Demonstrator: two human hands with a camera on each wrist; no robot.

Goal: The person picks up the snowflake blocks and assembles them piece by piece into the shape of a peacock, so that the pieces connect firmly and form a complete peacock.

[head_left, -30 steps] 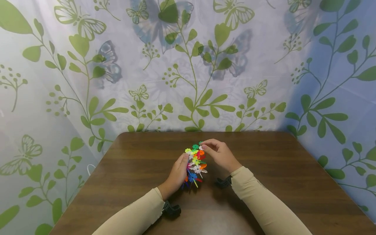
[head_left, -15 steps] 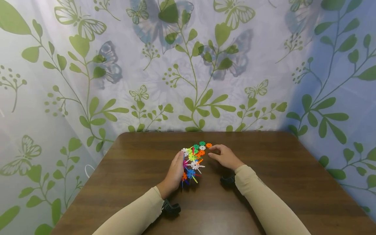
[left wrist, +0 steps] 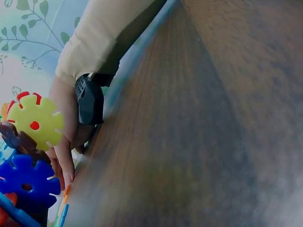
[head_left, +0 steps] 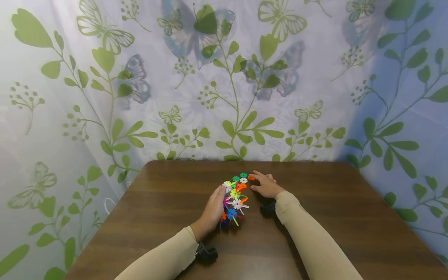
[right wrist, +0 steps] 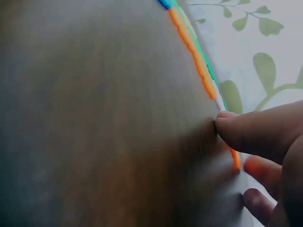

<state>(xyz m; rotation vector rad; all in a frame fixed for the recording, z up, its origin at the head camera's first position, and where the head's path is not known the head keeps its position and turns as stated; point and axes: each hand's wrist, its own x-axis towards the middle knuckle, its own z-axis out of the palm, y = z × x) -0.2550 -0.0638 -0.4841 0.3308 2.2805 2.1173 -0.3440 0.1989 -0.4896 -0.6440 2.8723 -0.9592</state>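
Observation:
A pile of bright notched plastic snowflake discs (head_left: 235,193), many standing at angles, lies mid-table in the head view. My left hand (head_left: 212,210) rests along its left side, fingers fairly straight. The left wrist view shows a yellow disc (left wrist: 49,123) and a blue disc (left wrist: 40,179) close up, but not that hand. At the far end, two green discs, a white disc (head_left: 243,180) and an orange disc (head_left: 251,178) lie flat. My right hand (head_left: 265,186) reaches over the outer orange disc with spread fingers; in the right wrist view, thumb and fingertips are right at its edge (right wrist: 235,157).
The brown wooden table (head_left: 304,225) carries everything. A patterned curtain (head_left: 196,85) with leaves and butterflies hangs right behind its far edge and along both sides. A black wrist device (head_left: 206,253) sits under the left sleeve, another (head_left: 267,209) under the right.
My right hand has let go of an orange disc at the far end of the pile, drawn back right, then moved forward over it. My left hand and the pile shifted slightly left, then back.

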